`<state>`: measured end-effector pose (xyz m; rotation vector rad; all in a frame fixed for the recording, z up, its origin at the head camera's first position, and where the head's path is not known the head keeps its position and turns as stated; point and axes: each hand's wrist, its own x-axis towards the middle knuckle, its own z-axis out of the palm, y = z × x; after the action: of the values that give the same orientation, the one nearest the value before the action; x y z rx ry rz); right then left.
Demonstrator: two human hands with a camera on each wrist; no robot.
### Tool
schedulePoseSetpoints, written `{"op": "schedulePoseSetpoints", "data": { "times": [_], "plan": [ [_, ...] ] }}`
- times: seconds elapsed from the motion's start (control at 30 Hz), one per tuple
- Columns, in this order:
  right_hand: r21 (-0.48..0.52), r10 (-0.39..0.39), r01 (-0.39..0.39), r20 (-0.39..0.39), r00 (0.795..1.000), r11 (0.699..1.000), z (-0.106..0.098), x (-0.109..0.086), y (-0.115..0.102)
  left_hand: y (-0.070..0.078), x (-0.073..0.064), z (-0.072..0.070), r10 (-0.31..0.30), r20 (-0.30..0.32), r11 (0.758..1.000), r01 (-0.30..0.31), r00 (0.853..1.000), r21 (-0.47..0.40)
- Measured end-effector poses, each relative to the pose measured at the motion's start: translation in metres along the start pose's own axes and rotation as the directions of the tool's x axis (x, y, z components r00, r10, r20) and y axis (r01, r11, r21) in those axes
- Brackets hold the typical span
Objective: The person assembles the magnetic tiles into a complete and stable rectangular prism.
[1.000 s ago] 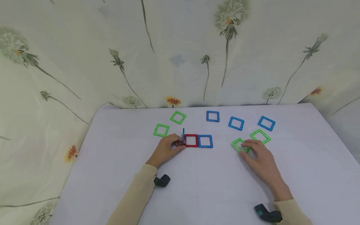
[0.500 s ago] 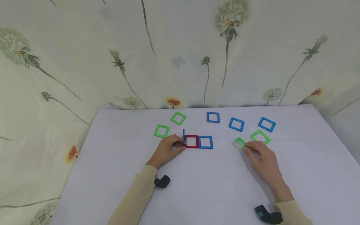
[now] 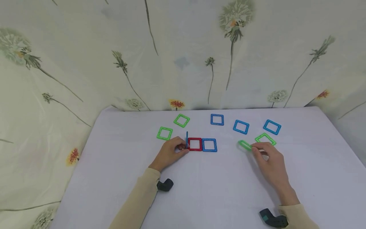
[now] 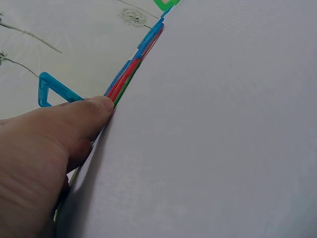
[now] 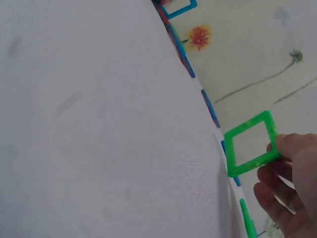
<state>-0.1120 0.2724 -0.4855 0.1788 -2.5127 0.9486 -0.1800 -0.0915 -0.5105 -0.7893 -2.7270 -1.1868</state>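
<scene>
My left hand [image 3: 171,150] holds a blue square magnetic tile [image 3: 187,137] on edge, thumb and fingers at its near end. That upright tile stands along the left side of a red tile [image 3: 195,149], which lies flat. Against the red one's right side lies another flat blue tile [image 3: 209,150]. In the left wrist view the upright blue tile [image 4: 62,86] shows partly behind the thumb. My right hand [image 3: 271,163] pinches a green square tile [image 3: 244,145] by one side, lifted and tilted over the table; the right wrist view shows this open green frame [image 5: 230,153] between thumb and fingers.
Two green tiles [image 3: 164,139] lie flat beyond the left hand. Several blue tiles [image 3: 217,124] are spread along the back, and a further green tile [image 3: 270,138] lies just beyond the right hand. A flower-printed cloth [image 3: 183,79] hangs behind the white table [image 3: 206,190].
The right hand has picked the green tile up from the table, tipped it and drawn slightly to the right. The left hand keeps the blue tile upright in the same place.
</scene>
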Motion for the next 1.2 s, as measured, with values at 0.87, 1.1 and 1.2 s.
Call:
{"op": "schedulePoseSetpoints", "data": {
  "times": [0.87, 1.1, 1.2],
  "plan": [
    [0.062, 0.004, -0.005, 0.018, 1.000, 0.998, 0.003, 0.021, -0.001, 0.001, 0.001, -0.001, -0.019, 0.018, 1.000, 0.019, 1.000, -0.024],
    [0.072, -0.004, 0.002, 0.027, 1.000, 0.997, 0.008, 0.025, -0.001, 0.001, 0.000, -0.001, -0.028, 0.024, 1.000, 0.028, 0.999, -0.004],
    [0.085, -0.006, 0.003, 0.035, 0.999, 0.996, 0.010, 0.029, -0.002, 0.001, 0.000, -0.002, -0.027, 0.020, 1.000, 0.027, 0.999, -0.004]
  ]
}}
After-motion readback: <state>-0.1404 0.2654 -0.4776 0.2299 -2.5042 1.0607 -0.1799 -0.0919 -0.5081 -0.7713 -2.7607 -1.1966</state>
